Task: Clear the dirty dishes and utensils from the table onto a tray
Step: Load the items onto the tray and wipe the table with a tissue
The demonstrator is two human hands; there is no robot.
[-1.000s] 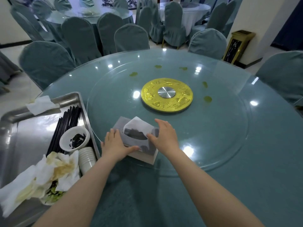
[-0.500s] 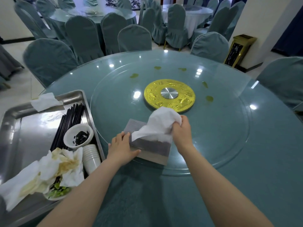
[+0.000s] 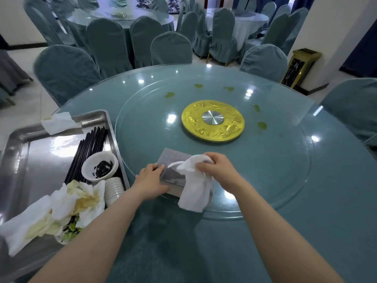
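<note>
A steel tray [image 3: 26,166] sits at the table's left edge. It holds black chopsticks [image 3: 87,148], a white bowl with dark residue [image 3: 100,167], a stack of small white cups [image 3: 114,189] and crumpled stained napkins [image 3: 61,207] over a plate of green scraps. A grey tissue box [image 3: 173,160] lies on the near rim of the glass turntable. My left hand [image 3: 152,179] rests on the box's left side. My right hand [image 3: 218,170] grips a white tissue [image 3: 195,190] that hangs down over the box's front.
A gold disc with a steel hub [image 3: 213,120] marks the turntable's centre. Green spill spots [image 3: 169,94] dot the glass turntable [image 3: 275,170]. One more napkin [image 3: 59,122] lies on the tray's far rim. Covered chairs [image 3: 171,49] ring the table; a gold bin [image 3: 301,66] stands at the right.
My right hand pulled a tissue up out of the box, then came back down and nearer with it. My left hand stayed on the box.
</note>
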